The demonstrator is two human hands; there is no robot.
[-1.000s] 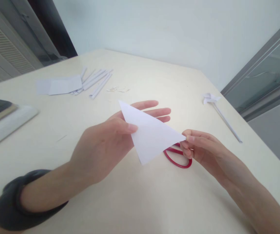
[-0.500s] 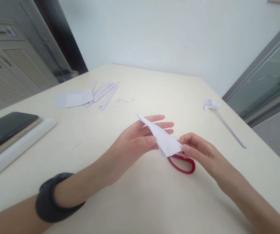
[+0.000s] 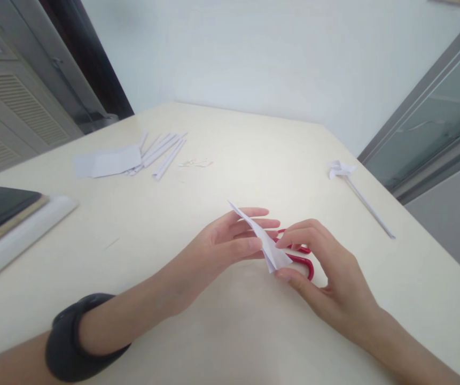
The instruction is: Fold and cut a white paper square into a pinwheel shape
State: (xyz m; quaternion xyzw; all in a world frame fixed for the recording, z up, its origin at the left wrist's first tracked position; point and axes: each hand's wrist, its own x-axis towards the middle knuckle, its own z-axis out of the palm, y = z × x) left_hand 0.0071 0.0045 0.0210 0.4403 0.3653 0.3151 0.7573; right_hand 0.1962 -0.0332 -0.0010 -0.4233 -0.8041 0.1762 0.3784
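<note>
Left hand: ours (image 3: 217, 248), black band (image 3: 63, 342) at the wrist; thumb clamped on the folded paper (image 3: 270, 249) against the fingers, which extend behind it.
Right hand: ours (image 3: 329, 270), thumb and fingers apart, spanning the paper's lower right end — we cannot tell whether they press on it.
Folded paper: between our two hands, tilted, its narrow tip pointing up and to the left; layers slightly parted at the lower edge.
Red handles: looped, scissors-like (image 3: 310, 269), on the pale table (image 3: 246, 342) behind the paper and right hand, partly hidden.
Pinwheel: white paper (image 3: 341, 169) on a stick, lying well apart at the right.
Far left stock: flat sheets (image 3: 117, 160) beside rolled paper sticks (image 3: 164, 151); small scraps (image 3: 195, 162) near the sticks.
Near left: dark slab (image 3: 5, 208) — phone-like — atop a white object (image 3: 60, 207).
</note>
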